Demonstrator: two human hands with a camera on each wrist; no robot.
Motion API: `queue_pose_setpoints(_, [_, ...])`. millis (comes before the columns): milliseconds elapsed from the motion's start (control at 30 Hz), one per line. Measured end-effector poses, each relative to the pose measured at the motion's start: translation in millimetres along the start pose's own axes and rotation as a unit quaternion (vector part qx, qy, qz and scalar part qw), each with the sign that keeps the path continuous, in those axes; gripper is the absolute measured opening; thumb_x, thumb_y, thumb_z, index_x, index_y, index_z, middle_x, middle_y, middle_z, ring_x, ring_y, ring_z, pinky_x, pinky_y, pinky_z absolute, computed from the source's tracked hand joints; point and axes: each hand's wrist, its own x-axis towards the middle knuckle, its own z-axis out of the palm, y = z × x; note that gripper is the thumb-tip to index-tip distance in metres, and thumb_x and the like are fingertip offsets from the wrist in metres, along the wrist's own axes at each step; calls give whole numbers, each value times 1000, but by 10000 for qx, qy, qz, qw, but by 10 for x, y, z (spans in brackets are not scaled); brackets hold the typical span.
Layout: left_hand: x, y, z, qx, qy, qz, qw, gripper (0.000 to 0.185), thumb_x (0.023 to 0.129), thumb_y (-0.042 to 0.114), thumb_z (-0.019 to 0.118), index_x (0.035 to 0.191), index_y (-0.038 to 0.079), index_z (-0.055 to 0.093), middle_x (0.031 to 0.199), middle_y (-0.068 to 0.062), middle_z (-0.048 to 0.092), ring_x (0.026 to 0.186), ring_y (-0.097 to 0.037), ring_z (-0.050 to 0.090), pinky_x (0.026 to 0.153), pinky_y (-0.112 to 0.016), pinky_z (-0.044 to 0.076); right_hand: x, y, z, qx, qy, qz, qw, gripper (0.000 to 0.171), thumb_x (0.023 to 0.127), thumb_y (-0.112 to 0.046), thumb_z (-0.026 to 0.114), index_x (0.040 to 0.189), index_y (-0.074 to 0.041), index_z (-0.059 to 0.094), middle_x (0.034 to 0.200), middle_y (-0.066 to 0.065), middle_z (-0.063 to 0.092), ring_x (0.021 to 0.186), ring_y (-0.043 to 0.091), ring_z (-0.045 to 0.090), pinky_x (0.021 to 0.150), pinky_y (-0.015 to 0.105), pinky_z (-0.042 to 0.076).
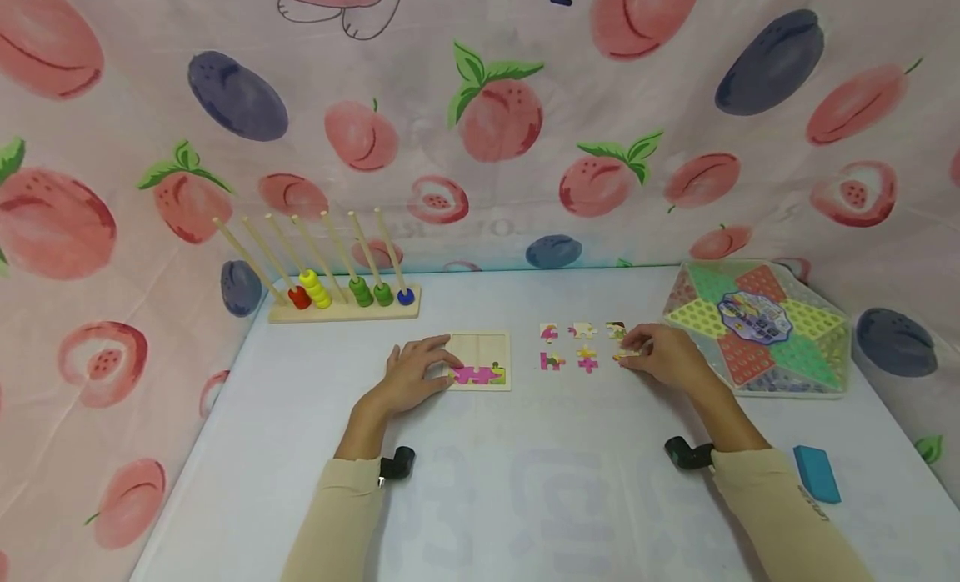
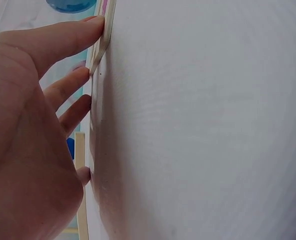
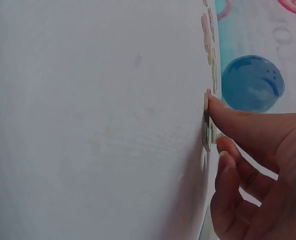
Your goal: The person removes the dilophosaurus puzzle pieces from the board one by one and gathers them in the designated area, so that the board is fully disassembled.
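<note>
Left hand: the left hand (image 1: 417, 373) lies on the tabletop (image 1: 525, 482) with fingers nearly straight, their tips against the left edge of the puzzle tray (image 1: 480, 348); it grips nothing.
Right hand: the right hand (image 1: 663, 357) has its fingers curled down onto a yellowish puzzle piece (image 1: 624, 356) lying flat at the right end of the loose pieces (image 1: 585, 346).
Tray: pale wood, just right of the left hand; a pink and green strip of pieces fills its lower edge.
Head view only: a bead rack (image 1: 341, 303) at the back left, a star-shaped game board (image 1: 757, 328) at the right, a blue block (image 1: 816, 474) near the right sleeve.
Left wrist view: thumb and fingertips touch the tray's thin edge, seen side-on.
Right wrist view: a fingertip presses the piece's edge.
Hard to tell: the pieces' pictures are too small to read; the wrist views show only edges.
</note>
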Motion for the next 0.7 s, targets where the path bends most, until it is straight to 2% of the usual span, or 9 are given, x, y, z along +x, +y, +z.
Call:
queue_pose_setpoints(133, [2,-6,-4,32,-38,3,10000,20,92,24,65,111,28,68,158,-3,32,143,-35,25,113,-68,-3,-3,-26,-16,29,20,175,9998,31,78,-20,82,100,-7,65,91,9,63,79,20,56,67,29,40])
queue_pose_setpoints(400, [8,4,-38,192,-179,-8,9997,22,91,29,67,113,29,66,158,-3,32,143,-35,26,113,-68,-1,9,-53,-36,-109,-114,330,9993,30,80,-21,80,102,-9,65,93,8,62,83,22,55,70,30,40])
queue_pose_setpoints(700, [34,16,-66,284,-273,45,9992,25,87,28,73,111,29,67,159,-5,30,142,-37,26,112,-70,2,55,-220,-56,-289,-209,81,9993,32,77,-19,82,101,-8,65,94,8,62,85,23,57,70,31,42])
